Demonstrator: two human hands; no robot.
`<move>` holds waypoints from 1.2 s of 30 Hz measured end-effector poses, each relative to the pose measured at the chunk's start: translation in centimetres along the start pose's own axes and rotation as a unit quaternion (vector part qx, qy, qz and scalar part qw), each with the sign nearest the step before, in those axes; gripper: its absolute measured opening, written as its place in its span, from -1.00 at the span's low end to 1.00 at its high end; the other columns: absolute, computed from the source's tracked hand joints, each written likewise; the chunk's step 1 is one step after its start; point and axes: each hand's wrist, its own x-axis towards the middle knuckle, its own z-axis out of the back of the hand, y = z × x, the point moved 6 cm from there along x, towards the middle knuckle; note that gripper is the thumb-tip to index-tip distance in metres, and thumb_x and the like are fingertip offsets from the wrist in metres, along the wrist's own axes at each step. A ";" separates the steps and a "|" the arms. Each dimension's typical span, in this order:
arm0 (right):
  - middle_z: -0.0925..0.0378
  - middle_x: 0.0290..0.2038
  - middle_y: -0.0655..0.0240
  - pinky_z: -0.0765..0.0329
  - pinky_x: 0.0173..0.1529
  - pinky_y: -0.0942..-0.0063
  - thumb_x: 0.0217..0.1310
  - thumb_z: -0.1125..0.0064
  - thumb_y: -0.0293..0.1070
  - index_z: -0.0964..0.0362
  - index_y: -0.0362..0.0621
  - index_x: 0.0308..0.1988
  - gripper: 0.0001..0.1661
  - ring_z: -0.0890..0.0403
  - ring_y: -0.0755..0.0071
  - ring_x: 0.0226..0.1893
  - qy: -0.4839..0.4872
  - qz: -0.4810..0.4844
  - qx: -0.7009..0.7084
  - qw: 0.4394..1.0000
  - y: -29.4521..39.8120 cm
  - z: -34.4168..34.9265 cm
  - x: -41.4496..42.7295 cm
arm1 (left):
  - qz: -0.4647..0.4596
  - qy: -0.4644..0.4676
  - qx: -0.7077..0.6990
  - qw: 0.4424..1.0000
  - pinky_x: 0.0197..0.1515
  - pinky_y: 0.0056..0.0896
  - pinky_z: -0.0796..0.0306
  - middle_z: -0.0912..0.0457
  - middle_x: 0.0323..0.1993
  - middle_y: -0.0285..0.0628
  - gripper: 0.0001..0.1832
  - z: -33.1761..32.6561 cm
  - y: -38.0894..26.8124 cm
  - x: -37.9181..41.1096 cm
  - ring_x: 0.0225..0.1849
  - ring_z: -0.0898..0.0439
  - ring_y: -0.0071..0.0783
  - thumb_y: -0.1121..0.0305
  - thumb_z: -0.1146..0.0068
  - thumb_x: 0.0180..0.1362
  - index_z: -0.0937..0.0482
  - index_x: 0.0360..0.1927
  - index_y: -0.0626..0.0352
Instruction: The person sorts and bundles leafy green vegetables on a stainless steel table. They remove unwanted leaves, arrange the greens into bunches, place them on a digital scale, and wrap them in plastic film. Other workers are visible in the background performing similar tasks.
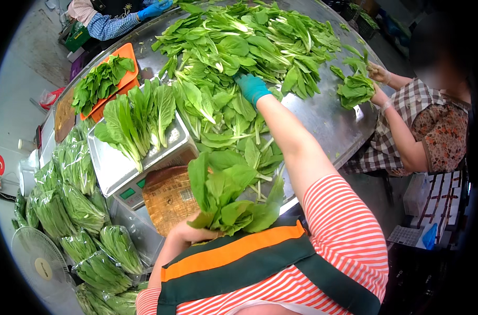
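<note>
A big heap of leafy greens [239,43] covers the metal table in front of me. My right hand [253,88], in a teal glove, reaches into the near side of this heap; its fingertips are hidden among the leaves. Close to my chest, my left hand [197,230] holds a bunch of leafy greens [227,189], which covers most of its fingers. More greens lie on the steel pan of a weighing scale [109,169], left of the heap. A brown printed sheet [170,201] lies between the scale and the held bunch.
An orange basket [125,55] with greens stands behind the scale. Bagged greens [81,197] are piled at the left, beside a fan [42,267]. A co-worker [412,122] at the right holds greens over the metal table [321,122]. Another person's blue-gloved hand [154,10] is at the far edge.
</note>
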 end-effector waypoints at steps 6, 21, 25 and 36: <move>-0.47 -0.24 0.26 -0.51 -0.19 0.28 -0.02 -0.01 -0.42 -0.50 -0.03 -0.34 -0.82 -0.50 0.17 -0.18 0.025 0.140 -0.100 0.985 -0.1 2.6 -1.1 | -0.097 0.034 0.245 0.964 0.01 -0.31 -0.33 -0.50 -0.08 0.01 -0.47 1.4 -1.0 0.9 -0.07 -0.47 -0.19 0.46 -0.26 -0.11 -0.40 0.01 0.24; -0.58 -0.29 0.33 -0.50 -0.28 0.65 0.30 0.09 -0.22 -0.30 -0.31 0.06 -0.54 -0.52 0.61 -0.46 0.067 -0.200 0.858 0.469 3.2 11.0 -17.1 | -0.257 -0.216 -0.423 0.842 -0.05 -0.20 -0.41 -0.51 -0.21 -0.16 -0.68 5.0 -3.9 7.9 -0.14 -0.52 -0.26 0.54 -0.15 0.03 -0.36 -0.13 0.18; -0.58 -0.28 0.34 -0.51 -0.37 0.72 0.30 0.09 -0.24 -0.30 -0.28 0.07 -0.56 -0.54 0.64 -0.48 0.168 -0.154 0.936 0.267 9.8 11.8 -18.5 | -0.238 -0.173 -0.473 0.830 0.04 -0.18 -0.38 -0.47 0.00 -0.05 -0.64 4.4 -3.8 9.9 -0.01 -0.50 -0.22 0.55 -0.12 0.05 -0.36 -0.05 0.19; -0.53 -0.55 0.34 -0.44 -0.45 0.52 0.18 -0.10 -0.20 -0.50 -0.27 -0.34 -0.70 -0.49 0.54 -0.57 0.069 -0.142 0.629 0.761 12.0 14.3 -20.1 | -0.299 -0.328 -0.218 0.869 -0.01 -0.37 -0.37 -0.56 -0.17 -0.15 -0.56 4.3 -4.2 8.6 -0.10 -0.50 -0.37 0.62 -0.20 -0.04 -0.40 -0.02 0.29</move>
